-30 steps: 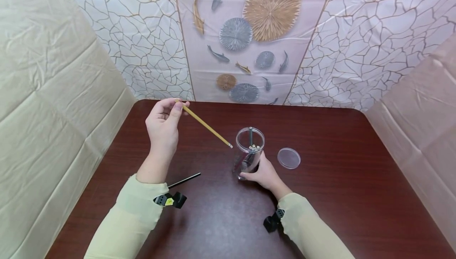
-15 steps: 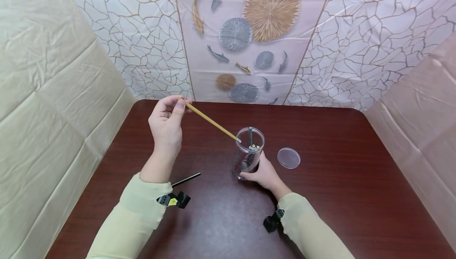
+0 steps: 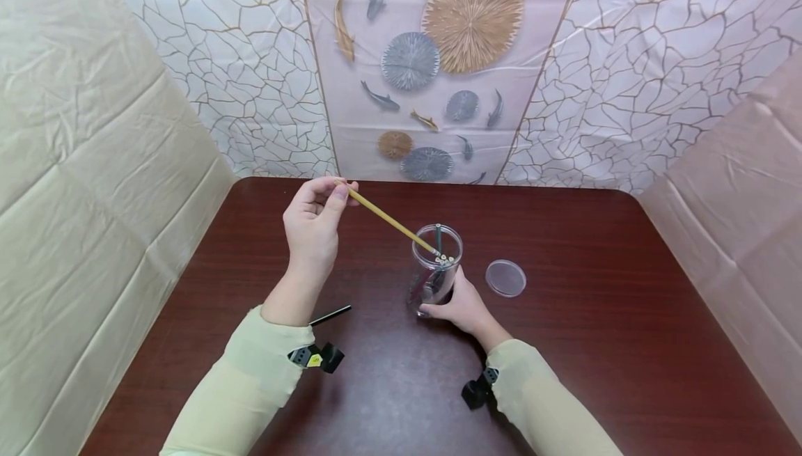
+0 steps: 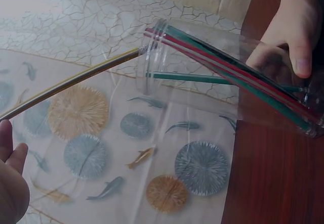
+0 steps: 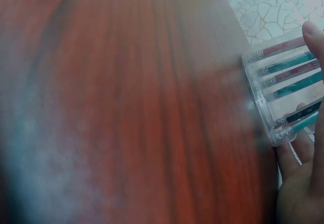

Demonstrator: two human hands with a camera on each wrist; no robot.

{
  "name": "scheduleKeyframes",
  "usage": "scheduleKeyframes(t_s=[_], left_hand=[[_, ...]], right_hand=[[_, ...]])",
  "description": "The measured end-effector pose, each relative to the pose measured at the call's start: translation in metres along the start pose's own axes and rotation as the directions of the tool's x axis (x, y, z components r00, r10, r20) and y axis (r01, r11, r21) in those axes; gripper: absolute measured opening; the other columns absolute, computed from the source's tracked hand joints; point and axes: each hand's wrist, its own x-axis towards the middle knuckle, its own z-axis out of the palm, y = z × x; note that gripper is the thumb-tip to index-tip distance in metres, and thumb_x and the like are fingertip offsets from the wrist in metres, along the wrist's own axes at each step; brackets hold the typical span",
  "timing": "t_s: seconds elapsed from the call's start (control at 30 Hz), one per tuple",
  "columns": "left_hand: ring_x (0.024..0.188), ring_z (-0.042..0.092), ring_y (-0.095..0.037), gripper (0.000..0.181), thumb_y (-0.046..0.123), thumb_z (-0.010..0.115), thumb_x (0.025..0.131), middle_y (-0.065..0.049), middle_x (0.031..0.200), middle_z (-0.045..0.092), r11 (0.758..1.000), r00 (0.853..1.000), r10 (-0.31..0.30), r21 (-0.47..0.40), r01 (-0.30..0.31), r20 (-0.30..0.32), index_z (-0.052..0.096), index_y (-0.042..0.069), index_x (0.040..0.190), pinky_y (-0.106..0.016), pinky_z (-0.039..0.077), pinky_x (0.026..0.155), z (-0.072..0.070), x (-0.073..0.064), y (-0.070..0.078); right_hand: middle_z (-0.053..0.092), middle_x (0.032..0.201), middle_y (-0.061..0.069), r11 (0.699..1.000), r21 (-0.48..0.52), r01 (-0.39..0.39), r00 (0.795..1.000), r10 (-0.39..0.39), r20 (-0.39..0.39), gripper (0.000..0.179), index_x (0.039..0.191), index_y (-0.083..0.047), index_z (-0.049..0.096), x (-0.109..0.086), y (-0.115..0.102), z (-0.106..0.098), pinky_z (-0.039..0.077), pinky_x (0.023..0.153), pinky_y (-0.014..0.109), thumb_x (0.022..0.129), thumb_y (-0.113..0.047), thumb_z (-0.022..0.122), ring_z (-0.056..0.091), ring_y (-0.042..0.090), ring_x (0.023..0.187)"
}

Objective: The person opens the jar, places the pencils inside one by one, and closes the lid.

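Observation:
My left hand (image 3: 313,233) is raised over the left of the table, pinching a yellow pencil (image 3: 390,220) near one end between thumb and fingers. The pencil slants down to the right, its metal-banded end inside the mouth of a tall clear jar (image 3: 415,250). Low on its side, my right hand (image 3: 465,306) grips the jar. Red, green and black pencils (image 4: 238,75) lean together inside it, and one green pencil (image 4: 192,78) stands apart against the wall. In the right wrist view, metal-banded ends of the pencils (image 5: 298,85) rest at the jar's base.
A round clear lid (image 3: 506,278) lies right of the jar. Near the left cuff a thin black stick (image 3: 331,315), partly covered by the sleeve, lies on the dark red table (image 3: 583,344). Patterned cloth walls (image 3: 263,59) enclose the table's back and sides.
My left hand has moved right with the yellow pencil, whose lower end has gone from beside the jar, past the rim, into its mouth. The right hand and jar have stayed put.

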Motion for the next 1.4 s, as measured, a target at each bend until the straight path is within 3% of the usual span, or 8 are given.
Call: scheduleKeyframes(t_s=[0.27,0.4,0.53,0.67,0.87,1.0,1.27,1.4], left_hand=[[0.075,0.066,-0.013,0.017,-0.007,0.060,0.086,-0.004,0.084,0.067,0.999,0.998,-0.019,0.047,0.016,0.059,0.065,0.008,0.091,-0.029,0.053,0.072,0.005,-0.004,-0.007],[0.077,0.065,-0.012,0.006,-0.008,0.058,0.087,0.000,0.084,0.067,0.997,0.994,-0.043,0.075,0.035,0.101,0.061,-0.009,0.092,-0.031,0.053,0.072,0.010,-0.006,-0.009],[0.076,0.064,-0.012,0.014,-0.008,0.058,0.087,0.002,0.085,0.067,0.991,0.987,-0.074,0.124,0.056,0.141,0.056,-0.018,0.097,-0.033,0.053,0.073,0.014,-0.009,-0.011],[0.075,0.064,-0.016,0.014,-0.005,0.060,0.087,-0.007,0.087,0.067,0.981,0.980,-0.087,0.184,0.053,0.180,0.058,-0.014,0.098,-0.030,0.053,0.073,0.015,-0.012,-0.015],[0.076,0.065,-0.017,0.013,-0.003,0.062,0.087,-0.022,0.090,0.066,0.962,0.965,-0.058,0.272,-0.015,0.256,0.061,-0.010,0.098,-0.028,0.052,0.072,0.017,-0.016,-0.020],[0.077,0.066,-0.020,0.012,-0.002,0.062,0.087,-0.019,0.090,0.068,0.940,0.946,-0.020,0.330,-0.093,0.323,0.063,-0.008,0.098,-0.026,0.052,0.071,0.019,-0.019,-0.025],[0.085,0.066,-0.021,0.013,-0.002,0.064,0.086,-0.013,0.093,0.068,0.901,0.888,0.031,0.373,-0.224,0.460,0.066,-0.004,0.099,-0.027,0.052,0.076,0.022,-0.026,-0.033],[0.089,0.065,-0.017,0.014,0.000,0.064,0.086,-0.009,0.095,0.068,0.862,0.867,0.041,0.420,-0.282,0.497,0.067,-0.001,0.100,-0.025,0.051,0.077,0.022,-0.028,-0.035]], right_hand=[[0.063,0.109,0.007,1.000,0.010,0.007,1.000,-0.007,-0.003,0.083,0.125,-0.008,0.038,0.000,-0.002,-0.001,0.041,0.094,0.042,0.062,-0.029,0.087,0.055,0.022,0.108],[0.062,0.109,0.007,1.000,0.008,0.004,1.000,-0.004,-0.005,0.082,0.125,-0.007,0.038,-0.001,-0.001,-0.001,0.041,0.093,0.042,0.062,-0.029,0.087,0.056,0.022,0.107],[0.062,0.108,0.008,1.000,0.009,0.005,1.000,-0.005,-0.004,0.082,0.124,-0.007,0.039,-0.001,0.000,-0.001,0.041,0.093,0.043,0.062,-0.028,0.087,0.056,0.022,0.107],[0.062,0.108,0.008,1.000,0.005,-0.003,1.000,0.003,-0.005,0.082,0.124,-0.007,0.039,-0.002,0.000,0.000,0.041,0.093,0.042,0.062,-0.028,0.088,0.056,0.022,0.107],[0.062,0.109,0.008,1.000,-0.004,-0.002,1.000,0.002,-0.011,0.083,0.125,-0.008,0.039,0.000,0.001,0.000,0.042,0.092,0.041,0.061,-0.028,0.087,0.056,0.021,0.106],[0.062,0.109,0.008,1.000,-0.002,0.001,1.000,-0.001,-0.013,0.084,0.126,-0.008,0.038,0.000,0.002,0.000,0.042,0.092,0.041,0.061,-0.027,0.088,0.056,0.021,0.105],[0.060,0.114,0.010,1.000,-0.010,-0.005,1.000,0.005,-0.014,0.087,0.128,-0.008,0.037,0.000,0.001,0.000,0.041,0.093,0.041,0.060,-0.028,0.088,0.055,0.022,0.108],[0.059,0.116,0.011,1.000,-0.005,-0.008,1.000,0.008,-0.015,0.089,0.129,-0.007,0.037,0.000,0.001,0.000,0.041,0.094,0.042,0.059,-0.027,0.089,0.054,0.023,0.109]])
